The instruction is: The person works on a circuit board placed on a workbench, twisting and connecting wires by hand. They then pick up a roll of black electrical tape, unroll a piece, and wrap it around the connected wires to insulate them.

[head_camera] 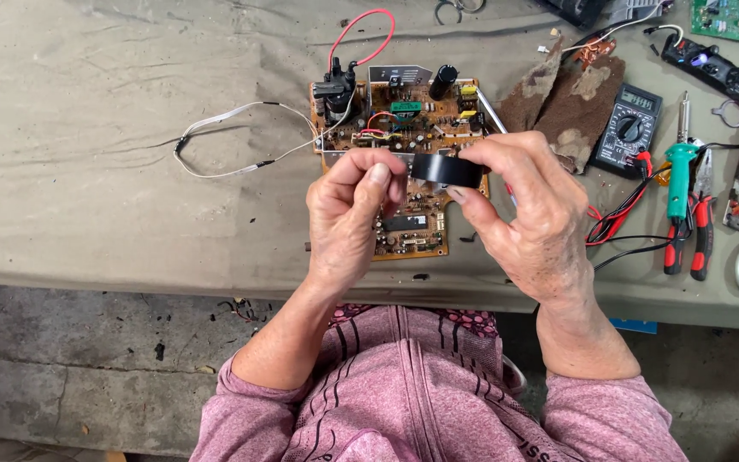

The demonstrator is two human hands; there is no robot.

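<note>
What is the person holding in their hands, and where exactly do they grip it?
A black roll of tape. The right hand pinches the roll by its outer rim between thumb and fingers; the left hand pinches at its left edge, seemingly the tape's loose end.

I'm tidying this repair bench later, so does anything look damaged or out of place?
Yes: the brown pad beside the circuit board is torn and flaking. Debris litters the floor below the table edge.

Two boards [399, 137] (perhaps), one multimeter [629, 128].
</note>
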